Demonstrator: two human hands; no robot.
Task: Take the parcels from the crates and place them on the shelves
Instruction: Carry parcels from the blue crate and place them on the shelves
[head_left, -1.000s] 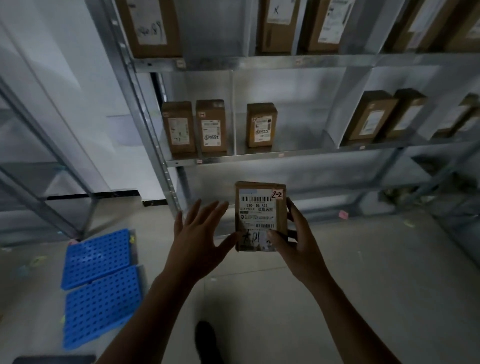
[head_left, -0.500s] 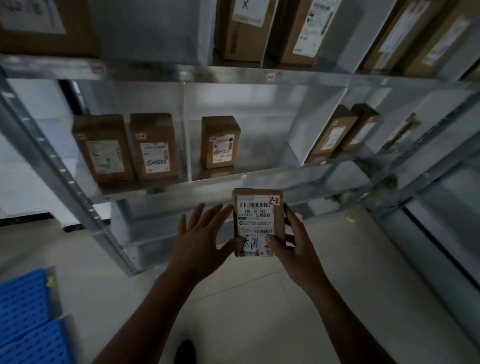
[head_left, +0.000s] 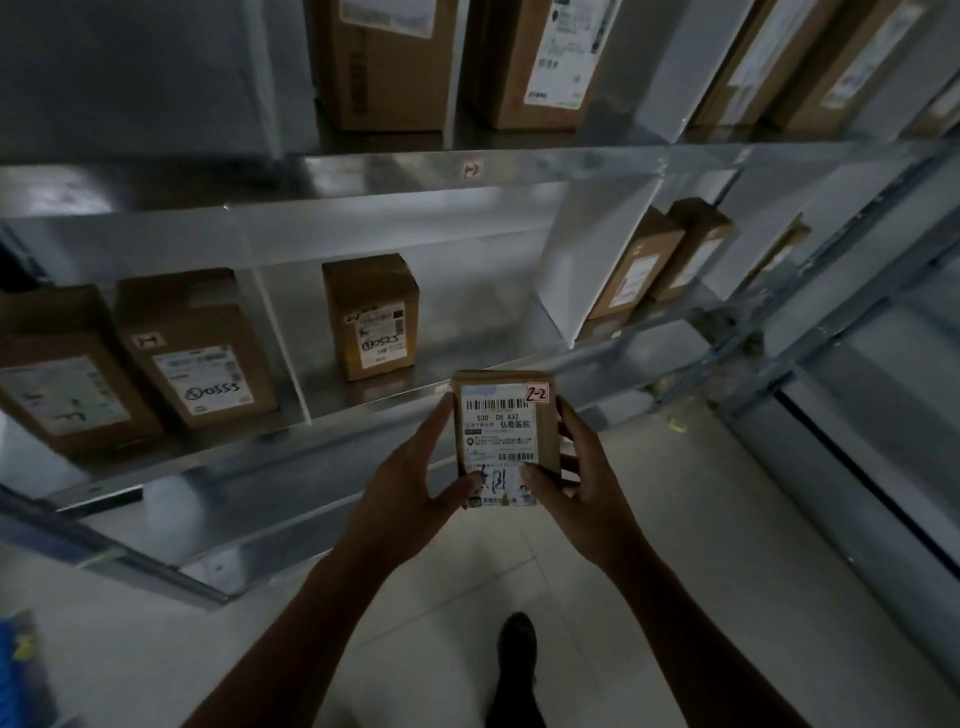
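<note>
Upright between left hand (head_left: 410, 488) and right hand (head_left: 584, 496), rectangular brown cardboard parcel (head_left: 501, 431).

We see a brown parcel (head_left: 500, 379), its white label (head_left: 498, 441) striped with black barcodes, a red-edged sticker (head_left: 537, 394), brown boxes (head_left: 371, 312) on silvery grey shelves (head_left: 363, 174), pale tiled floor (head_left: 675, 525).

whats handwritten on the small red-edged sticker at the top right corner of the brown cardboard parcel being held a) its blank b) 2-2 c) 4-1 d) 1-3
b: the small red-edged sticker on the brown cardboard parcel, gripped by the left hand and right hand, reads 2-2.
</note>
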